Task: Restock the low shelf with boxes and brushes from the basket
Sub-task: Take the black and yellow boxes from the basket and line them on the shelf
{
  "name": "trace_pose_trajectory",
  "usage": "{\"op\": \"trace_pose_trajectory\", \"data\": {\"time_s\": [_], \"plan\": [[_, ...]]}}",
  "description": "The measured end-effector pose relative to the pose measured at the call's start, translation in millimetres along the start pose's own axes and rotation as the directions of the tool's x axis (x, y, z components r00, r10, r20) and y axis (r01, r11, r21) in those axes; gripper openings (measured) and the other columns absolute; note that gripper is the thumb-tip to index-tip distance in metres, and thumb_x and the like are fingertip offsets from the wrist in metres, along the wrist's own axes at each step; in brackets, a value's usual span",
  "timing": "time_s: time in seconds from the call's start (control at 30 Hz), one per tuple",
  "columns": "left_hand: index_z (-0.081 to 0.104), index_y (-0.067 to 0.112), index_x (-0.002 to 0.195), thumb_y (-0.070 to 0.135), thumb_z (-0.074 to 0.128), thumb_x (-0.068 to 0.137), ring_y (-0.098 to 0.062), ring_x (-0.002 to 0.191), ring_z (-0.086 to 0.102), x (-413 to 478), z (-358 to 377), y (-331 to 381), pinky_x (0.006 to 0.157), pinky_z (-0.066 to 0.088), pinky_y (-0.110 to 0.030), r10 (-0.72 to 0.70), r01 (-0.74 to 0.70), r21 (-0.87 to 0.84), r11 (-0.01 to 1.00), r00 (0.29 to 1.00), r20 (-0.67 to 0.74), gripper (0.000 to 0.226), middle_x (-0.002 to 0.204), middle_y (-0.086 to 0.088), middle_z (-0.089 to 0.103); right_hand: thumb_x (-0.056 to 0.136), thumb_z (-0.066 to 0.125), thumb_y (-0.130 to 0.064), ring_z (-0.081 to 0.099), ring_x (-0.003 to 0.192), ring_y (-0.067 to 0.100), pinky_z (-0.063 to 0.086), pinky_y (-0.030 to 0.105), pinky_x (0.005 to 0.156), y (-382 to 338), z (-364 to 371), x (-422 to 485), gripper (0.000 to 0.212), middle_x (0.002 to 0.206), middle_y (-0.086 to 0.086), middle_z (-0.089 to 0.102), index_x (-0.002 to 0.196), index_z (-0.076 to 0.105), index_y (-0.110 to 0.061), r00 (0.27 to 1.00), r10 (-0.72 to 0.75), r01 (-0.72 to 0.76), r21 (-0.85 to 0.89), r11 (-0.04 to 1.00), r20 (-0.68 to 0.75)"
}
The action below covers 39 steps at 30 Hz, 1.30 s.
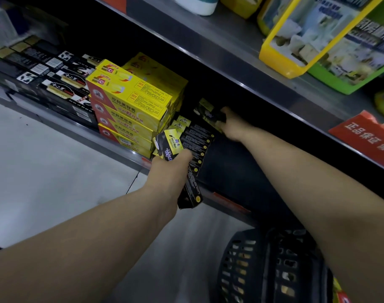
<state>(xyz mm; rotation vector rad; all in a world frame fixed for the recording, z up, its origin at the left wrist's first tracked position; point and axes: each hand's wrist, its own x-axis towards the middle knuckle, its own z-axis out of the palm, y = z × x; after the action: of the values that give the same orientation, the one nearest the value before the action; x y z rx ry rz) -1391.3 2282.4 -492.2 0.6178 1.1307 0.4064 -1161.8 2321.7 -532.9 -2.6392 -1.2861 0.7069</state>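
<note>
At the front edge of the low shelf (pixel 121 149), our left hand (pixel 167 171) grips several black boxes (pixel 193 189), thumb on top. Deeper inside, our right hand (pixel 230 125) holds one dark box (pixel 208 114); shadow hides its fingertips. The basket (pixel 252 270) is cut off below.

Black boxes (pixel 197 145) (yellow-dotted edges) lined on the low shelf (pixel 228 169); basket (pixel 247 265) nearby.
</note>
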Motion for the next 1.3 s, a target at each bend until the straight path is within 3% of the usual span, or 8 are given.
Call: {"op": "trace_pose_trajectory", "data": {"time_s": [0.17, 0.27, 0.5, 0.77, 0.9, 1.03, 1.2, 1.3], "plan": [[0.05, 0.015, 0.115, 0.026, 0.067, 0.085, -0.021, 0.091, 0.062, 8, 1, -4, 0.068, 0.05, -0.028, 0.036, -0.035, 0.017, 0.999, 0.999, -0.021, 0.037, 0.105, -0.007, 0.063, 0.096, 0.042, -0.012, 0.048, 0.117, 0.03, 0.037, 0.029, 0.092, 6, 35, 42, 0.041, 0.136, 0.016, 0.045, 0.138, 0.039, -0.014, 0.996, -0.018, 0.031, -0.153, 0.988, 0.084], [0.05, 0.022, 0.114, 0.021, 0.069, 0.084, -0.011, 0.083, 0.061, 10, 4, -9, 0.058, 0.046, -0.023, 0.08, -0.08, 0.005, 0.997, 0.997, -0.007, 0.035, 0.094, 0.005, 0.062, 0.095, 0.043, -0.017, 0.049, 0.115, 0.03, 0.035, 0.027, 0.087, 8, 50, 47, 0.047, 0.135, 0.015, 0.046, 0.142, 0.034, -0.017, 0.978, -0.045, 0.08, -0.168, 0.983, 0.204], [0.05, 0.03, 0.086, 0.017, 0.068, 0.084, 0.007, 0.056, 0.058, 12, 10, -9, 0.043, 0.045, -0.011, 0.084, -0.084, -0.038, 0.996, 0.996, 0.003, 0.022, 0.077, 0.017, 0.058, 0.098, 0.043, -0.025, 0.043, 0.126, 0.033, 0.039, 0.034, 0.099, 16, 54, 54, 0.054, 0.145, 0.018, 0.036, 0.147, 0.023, -0.014, 0.988, 0.08, -0.056, -0.174, 0.983, 0.133], [0.053, 0.024, 0.098, 0.018, 0.067, 0.086, -0.002, 0.074, 0.057, 10, 9, -8, 0.064, 0.048, -0.024, 0.084, -0.085, -0.03, 0.996, 0.996, -0.015, 0.02, 0.087, 0.007, 0.061, 0.096, 0.044, -0.009, 0.048, 0.12, 0.031, 0.041, 0.034, 0.098, 6, 50, 42, 0.048, 0.136, 0.016, 0.045, 0.142, 0.031, -0.008, 0.981, 0.103, -0.083, -0.124, 0.989, 0.163], [0.053, 0.023, 0.107, 0.016, 0.066, 0.086, 0.0, 0.069, 0.057, 7, 9, -8, 0.06, 0.048, -0.021, 0.087, -0.086, -0.043, 0.995, 0.996, 0.007, 0.025, 0.084, 0.01, 0.061, 0.096, 0.043, -0.006, 0.056, 0.086, 0.023, 0.046, 0.028, 0.07, 2, 43, 34, 0.018, 0.098, 0.01, 0.057, 0.103, 0.058, 0.0, 0.968, 0.137, -0.087, -0.233, 0.969, 0.211], [0.053, 0.023, 0.105, 0.018, 0.067, 0.086, -0.001, 0.069, 0.057, 2, 9, -8, 0.059, 0.047, -0.021, 0.083, -0.082, -0.039, 0.996, 0.996, 0.024, 0.024, 0.085, 0.009, 0.06, 0.093, 0.042, 0.001, 0.05, 0.074, 0.02, 0.043, 0.027, 0.061, 0, 44, 23, 0.019, 0.082, 0.01, 0.052, 0.079, 0.054, -0.003, 0.956, 0.151, -0.155, -0.005, 0.988, 0.253], [0.051, 0.018, 0.106, 0.022, 0.068, 0.085, -0.008, 0.08, 0.056, -1, 7, -5, 0.084, 0.051, -0.037, 0.075, -0.075, 0.012, 0.997, 0.997, -0.015, 0.028, 0.09, 0.004, 0.059, 0.096, 0.038, -0.005, 0.056, 0.092, 0.025, 0.047, 0.027, 0.074, -21, 23, -10, 0.028, 0.126, 0.02, 0.053, 0.122, 0.047, 0.001, 0.957, 0.139, -0.061, -0.293, 0.954, 0.255], [0.049, 0.011, 0.112, 0.028, 0.07, 0.083, -0.015, 0.084, 0.057, 0, 4, -2, 0.092, 0.051, -0.043, 0.074, -0.07, 0.059, 0.996, 0.995, -0.063, 0.04, 0.097, -0.004, 0.06, 0.091, 0.041, 0.001, 0.05, 0.12, 0.024, 0.043, 0.026, 0.091, -35, 2, -43, 0.048, 0.135, 0.013, 0.049, 0.137, 0.039, -0.009, 0.963, -0.018, 0.028, -0.036, 0.999, 0.27]]}}
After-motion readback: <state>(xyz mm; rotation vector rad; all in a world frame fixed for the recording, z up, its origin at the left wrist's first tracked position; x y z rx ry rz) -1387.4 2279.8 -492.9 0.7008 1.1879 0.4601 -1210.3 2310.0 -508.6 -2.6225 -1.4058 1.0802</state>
